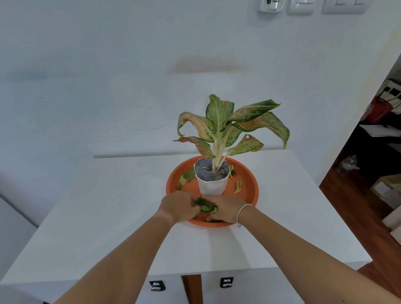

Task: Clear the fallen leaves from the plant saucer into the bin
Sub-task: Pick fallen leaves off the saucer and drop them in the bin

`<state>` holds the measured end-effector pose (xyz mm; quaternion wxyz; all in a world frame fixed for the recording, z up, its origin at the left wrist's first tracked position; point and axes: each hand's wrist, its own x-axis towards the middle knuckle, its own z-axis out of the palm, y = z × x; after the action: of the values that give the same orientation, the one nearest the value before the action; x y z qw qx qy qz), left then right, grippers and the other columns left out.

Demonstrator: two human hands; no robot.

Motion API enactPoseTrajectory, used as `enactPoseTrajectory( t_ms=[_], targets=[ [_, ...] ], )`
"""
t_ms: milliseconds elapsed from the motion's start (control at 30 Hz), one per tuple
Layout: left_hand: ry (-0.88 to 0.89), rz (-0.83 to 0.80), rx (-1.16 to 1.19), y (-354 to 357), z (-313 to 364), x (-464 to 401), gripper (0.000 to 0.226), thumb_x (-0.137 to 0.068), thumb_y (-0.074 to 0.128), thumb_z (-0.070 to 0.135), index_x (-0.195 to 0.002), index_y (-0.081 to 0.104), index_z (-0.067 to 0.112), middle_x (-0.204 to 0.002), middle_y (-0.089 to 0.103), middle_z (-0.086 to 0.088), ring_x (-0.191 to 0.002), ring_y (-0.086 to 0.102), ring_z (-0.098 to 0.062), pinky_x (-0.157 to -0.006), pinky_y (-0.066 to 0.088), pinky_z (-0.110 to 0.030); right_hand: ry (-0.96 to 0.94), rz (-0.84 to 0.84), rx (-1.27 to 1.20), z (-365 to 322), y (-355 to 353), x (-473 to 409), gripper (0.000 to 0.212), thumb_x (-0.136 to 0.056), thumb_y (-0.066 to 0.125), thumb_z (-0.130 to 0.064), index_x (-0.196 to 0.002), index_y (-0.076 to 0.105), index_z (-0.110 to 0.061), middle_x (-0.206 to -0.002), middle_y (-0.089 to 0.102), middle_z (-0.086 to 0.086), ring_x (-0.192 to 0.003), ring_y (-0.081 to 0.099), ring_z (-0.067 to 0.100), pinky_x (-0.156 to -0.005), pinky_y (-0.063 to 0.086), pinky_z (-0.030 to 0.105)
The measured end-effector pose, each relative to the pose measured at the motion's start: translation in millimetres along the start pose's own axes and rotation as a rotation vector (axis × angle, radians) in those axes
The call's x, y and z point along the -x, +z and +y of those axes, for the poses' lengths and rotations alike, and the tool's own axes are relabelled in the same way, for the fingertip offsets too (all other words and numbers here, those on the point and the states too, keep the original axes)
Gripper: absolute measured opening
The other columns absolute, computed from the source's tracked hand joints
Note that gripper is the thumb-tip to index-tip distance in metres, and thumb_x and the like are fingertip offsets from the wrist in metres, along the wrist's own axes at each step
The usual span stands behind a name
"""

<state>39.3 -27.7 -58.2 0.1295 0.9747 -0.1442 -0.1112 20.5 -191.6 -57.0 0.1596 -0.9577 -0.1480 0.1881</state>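
An orange plant saucer (249, 176) sits on the white table (120, 213), and a white pot (212, 185) with a leafy plant (228, 126) stands in it. My left hand (177, 206) and my right hand (226, 209) meet over the saucer's near rim, cupped around a small pile of green leaves (206, 206) between them. More fallen leaves lie loose in the saucer: a few left of the pot (185, 177), one beside the pot's right rim (231, 170) and a yellowish one at the right (238, 187). No bin is in view.
A white wall rises behind the table, with switches (344, 0) high on it. To the right, a doorway opens on a wooden floor (346, 192) with boxes and clutter. Two small metal hooks (226, 282) sit on the table's front face.
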Motion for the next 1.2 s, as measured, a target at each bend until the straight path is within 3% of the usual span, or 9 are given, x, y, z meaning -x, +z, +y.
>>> enactPoseTrajectory(
  t_ms=[67,200,333,467,667,833,967,1100,1200],
  targets=[
    [0.054,-0.036,-0.089,1,0,1,0.032,-0.082,0.048,0.039,-0.109,0.062,0.028,-0.097,0.071,0.002,-0.087,0.064,-0.018,-0.067,0.047,-0.025,0.016,-0.002,0.008,2,0,-2,0.061,-0.085,0.061,-0.039,-0.141,0.038,-0.031,-0.138,0.054,0.004,-0.117,0.055,0.028,-0.094,0.051,0.035],
    [0.069,-0.056,-0.166,-1,2,-2,0.035,-0.083,0.05,0.035,-0.117,0.057,0.03,-0.105,0.07,0.0,-0.097,0.065,-0.022,-0.071,0.047,-0.027,0.045,-0.003,-0.007,2,3,-4,0.047,-0.088,0.057,-0.036,-0.133,0.051,-0.025,-0.13,0.058,0.005,-0.112,0.057,0.028,-0.093,0.051,0.034],
    [0.07,-0.073,-0.173,0,0,-6,0.036,-0.086,0.05,0.032,-0.122,0.057,0.033,-0.112,0.069,0.002,-0.103,0.063,-0.022,-0.079,0.049,-0.03,0.047,0.091,-0.039,3,11,-4,0.019,-0.09,0.054,-0.028,-0.098,0.062,-0.011,-0.095,0.065,0.007,-0.084,0.058,0.023,-0.065,0.046,0.026],
    [0.026,-0.02,-0.121,6,-5,-8,0.028,-0.087,0.048,0.022,-0.108,0.067,0.023,-0.107,0.071,0.001,-0.1,0.064,-0.021,-0.071,0.043,-0.027,0.055,0.112,-0.021,6,15,-4,0.012,-0.092,0.05,-0.023,-0.082,0.049,-0.017,-0.086,0.058,0.009,-0.079,0.052,0.023,-0.064,0.041,0.03],
    [0.009,0.058,-0.126,13,-8,-8,0.023,-0.089,0.047,0.023,-0.097,0.068,0.016,-0.098,0.072,-0.003,-0.092,0.065,-0.021,-0.07,0.045,-0.027,0.061,0.102,0.027,8,12,-1,0.022,-0.093,0.047,-0.02,-0.105,0.059,-0.006,-0.107,0.066,0.016,-0.083,0.054,0.025,-0.066,0.038,0.03],
    [0.003,0.068,-0.128,11,-7,-5,0.022,-0.094,0.042,0.024,-0.082,0.058,0.015,-0.088,0.067,-0.004,-0.079,0.059,-0.02,-0.068,0.041,-0.026,0.088,0.073,0.048,12,8,-2,0.019,-0.094,0.046,-0.024,-0.097,0.058,-0.01,-0.096,0.063,0.014,-0.08,0.051,0.023,-0.067,0.039,0.031],
    [-0.039,0.028,0.077,4,-7,-5,0.022,-0.095,0.041,0.02,-0.075,0.049,0.014,-0.08,0.055,-0.003,-0.072,0.05,-0.019,-0.06,0.036,-0.024,0.175,0.067,-0.341,16,-5,-2,0.018,-0.096,0.045,-0.029,-0.089,0.051,-0.014,-0.085,0.053,0.004,-0.079,0.05,0.02,-0.071,0.04,0.03],
    [-0.075,0.026,0.274,-6,-7,-4,0.028,-0.094,0.037,0.011,-0.067,0.044,0.015,-0.072,0.051,-0.002,-0.065,0.045,-0.016,-0.052,0.031,-0.02,0.305,-0.014,-1.02,27,-17,6,0.026,-0.098,0.042,-0.024,-0.073,0.039,-0.016,-0.061,0.034,0.0,-0.041,0.027,0.008,-0.039,0.022,0.017],
    [-0.148,0.047,0.414,-11,-4,-4,0.033,-0.094,0.033,0.013,-0.062,0.039,0.017,-0.065,0.045,0.002,-0.063,0.043,-0.014,-0.054,0.032,-0.021,0.33,-0.032,-1.336,37,-19,11,0.027,-0.098,0.039,-0.021,-0.073,0.042,-0.012,-0.065,0.045,0.003,-0.029,0.026,0.005,-0.03,0.019,0.013]
  ],
)
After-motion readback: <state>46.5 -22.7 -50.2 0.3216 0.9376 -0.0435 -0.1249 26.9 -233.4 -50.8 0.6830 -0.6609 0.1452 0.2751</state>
